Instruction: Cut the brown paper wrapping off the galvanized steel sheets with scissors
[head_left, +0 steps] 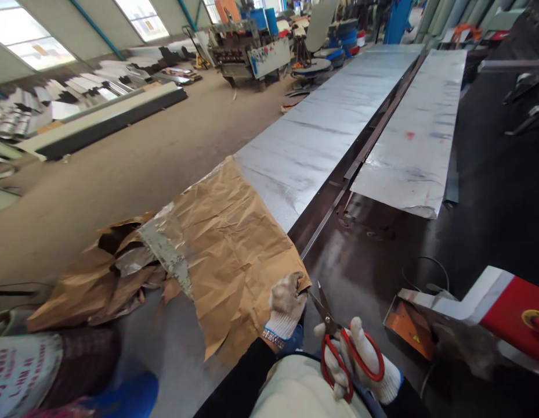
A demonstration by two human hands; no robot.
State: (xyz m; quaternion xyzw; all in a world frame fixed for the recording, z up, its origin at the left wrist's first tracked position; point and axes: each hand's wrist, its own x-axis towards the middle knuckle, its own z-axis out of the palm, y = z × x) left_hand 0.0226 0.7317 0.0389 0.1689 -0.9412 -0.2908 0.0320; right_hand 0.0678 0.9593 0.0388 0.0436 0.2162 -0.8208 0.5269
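Note:
My left hand (pixel 287 302), in a white knit work glove, is closed on the right-hand corner of a creased sheet of brown kraft paper (pixel 234 238). The paper lies over the near end of a long silver metal sheet (pixel 330 122) and hangs past its edge toward me. In my gloved right hand (pixel 360 360) is a pair of scissors (pixel 328 322) with red handles. Its fingers are in the loops, and the parted blades point up and away, just right of the paper's corner.
A second, narrower metal sheet (pixel 412 139) lies on the dark table (pixel 339 255) to the right. Crumpled brown paper (pixel 95 278) lies at the left, by a wire spool (pixel 47 366). Near my right is a red and white machine (pixel 513 313). Stacked metal profiles (pixel 104 122) line the far wall.

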